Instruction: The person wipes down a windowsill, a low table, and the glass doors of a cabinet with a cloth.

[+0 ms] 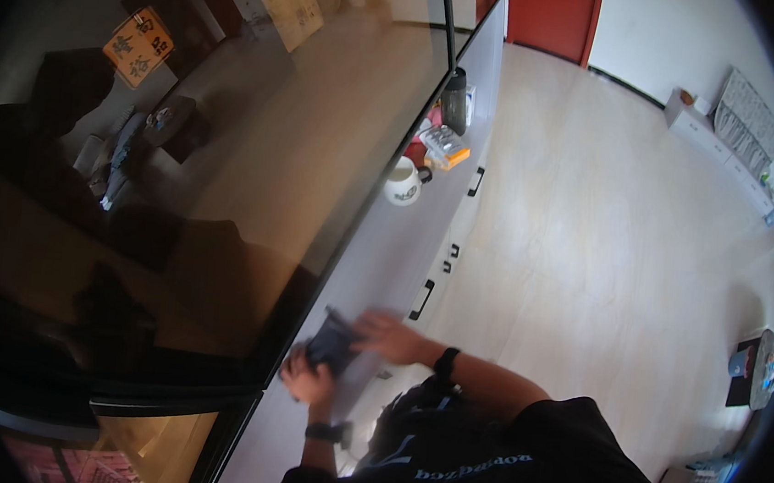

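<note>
On the narrow pale counter (375, 261) lies a dark grey object (333, 342), soft-looking like a pouch or folded cloth; motion blur hides what it is exactly. My left hand (309, 378) is curled over its lower end, fingers gripping it. At its right side is my right hand (389, 338), fingers spread against or just over the edge; it is too blurred to tell whether it grips. A thin tip sticks out at the object's upper end. Each wrist wears a dark band.
Further along the counter stand a white mug (403, 182), small boxes (445, 146) and a dark bottle (454, 102). A large reflective window (228, 159) borders the counter's left side. Black handles (422, 300) project from the cabinet front. A red door (552, 14) stands beyond the floor.
</note>
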